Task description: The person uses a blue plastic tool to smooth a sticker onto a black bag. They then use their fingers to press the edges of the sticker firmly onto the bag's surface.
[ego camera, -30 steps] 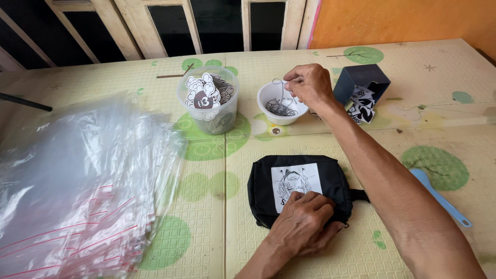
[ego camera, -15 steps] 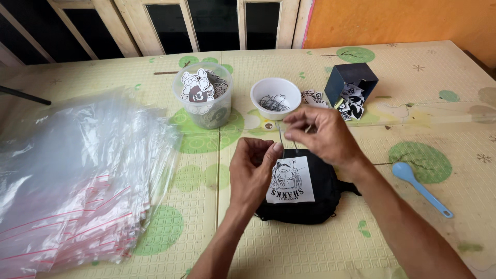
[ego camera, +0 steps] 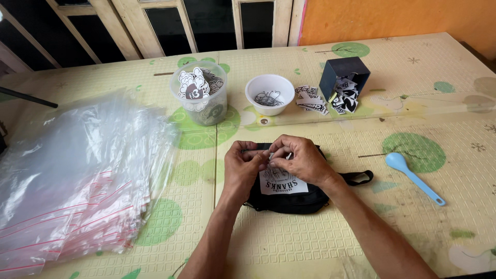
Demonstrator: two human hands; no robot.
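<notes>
A small black pouch [ego camera: 289, 199] with a white printed tag lies on the mat in front of me. Both hands meet over its top edge. My left hand [ego camera: 248, 164] and my right hand [ego camera: 298, 157] pinch something small between their fingertips at the top of the tag; the item itself is too small to make out. Behind the hands stands a white bowl [ego camera: 269, 94] of small metal pieces.
A clear tub of stickers [ego camera: 199, 101] stands left of the bowl. A tipped dark box [ego camera: 343, 77] spills printed cards at back right. A pile of clear zip bags [ego camera: 77, 175] covers the left side. A blue spoon [ego camera: 413, 177] lies to the right.
My right hand came back from the white bowl to the pouch. My left hand lifted off the pouch's front and joined it at the top edge of the tag.
</notes>
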